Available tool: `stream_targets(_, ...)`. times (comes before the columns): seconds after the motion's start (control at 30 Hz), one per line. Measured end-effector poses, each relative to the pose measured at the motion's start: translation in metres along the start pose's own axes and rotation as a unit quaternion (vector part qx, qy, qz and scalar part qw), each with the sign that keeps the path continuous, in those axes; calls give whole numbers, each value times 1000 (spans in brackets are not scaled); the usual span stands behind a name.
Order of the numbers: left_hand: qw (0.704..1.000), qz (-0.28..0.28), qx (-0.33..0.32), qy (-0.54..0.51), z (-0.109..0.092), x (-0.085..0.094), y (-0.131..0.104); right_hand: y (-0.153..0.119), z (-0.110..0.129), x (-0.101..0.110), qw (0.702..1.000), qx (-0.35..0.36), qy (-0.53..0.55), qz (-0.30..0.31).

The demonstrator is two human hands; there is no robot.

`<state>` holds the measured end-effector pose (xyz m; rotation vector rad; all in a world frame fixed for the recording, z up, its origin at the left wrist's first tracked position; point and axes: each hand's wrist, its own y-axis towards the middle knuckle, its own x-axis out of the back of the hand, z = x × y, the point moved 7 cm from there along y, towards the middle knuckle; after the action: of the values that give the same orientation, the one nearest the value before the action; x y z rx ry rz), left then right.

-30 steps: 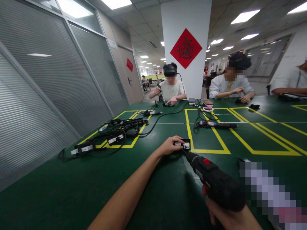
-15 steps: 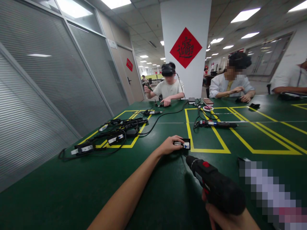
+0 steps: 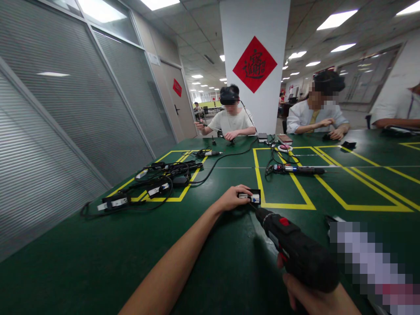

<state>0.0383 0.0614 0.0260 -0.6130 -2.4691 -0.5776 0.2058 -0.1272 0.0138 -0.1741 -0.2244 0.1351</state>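
My left hand [image 3: 235, 197] is closed on a small black box with a white, blue-marked label [image 3: 255, 198], pressing it at the table. Its fingers cover the box's left part. My right hand [image 3: 297, 288] is wrapped round the grip of a black cordless drill [image 3: 295, 247] with red details. The drill points forward and left, its thin bit at the near edge of the box. Whether the bit touches the box, I cannot tell.
Black cables and adapters [image 3: 182, 180] lie on the left of the green table [image 3: 98, 262]. Farther right is a pen-shaped electric screwdriver [image 3: 305, 170]. A blurred-out object [image 3: 367, 262] lies at near right. Co-workers sit across the table, one in a white T-shirt [image 3: 234, 120].
The drill has shifted slightly, bringing its bit up closer to the black box. My left hand stays in place. Across the table, a co-worker's hands have moved a little.
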Motion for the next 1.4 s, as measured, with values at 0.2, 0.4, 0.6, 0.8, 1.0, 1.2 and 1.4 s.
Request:
stream_targets(0.2, 1000, 1, 7, -4, 0, 0, 0, 6, -11, 0, 1000, -14, -6, -14)
stream_targets(0.4, 1000, 5, 12, -2, -2, 0, 0, 6, -12, -2, 1000, 3, 3, 6)
stream_targets(0.6, 1000, 2, 9, -2, -1, 0, 0, 4, -8, -1, 1000, 3, -1, -6)
stream_targets(0.8, 1000, 2, 7, 3, -1, 0, -1, 3, -2, 1, 1000, 3, -11, -11)
stream_targets(1.0, 1000, 3, 7, 9, -2, 0, 1, -4, 12, 4, 999, 8, -27, -28)
stream_targets(1.2, 1000, 4, -6, 9, 0, 0, 1, -6, 15, 3, 999, -3, -42, -13)
stream_targets(1.4, 1000, 1, -4, 16, 0, 0, 1, -2, 3, -1, 999, 19, -34, -20)
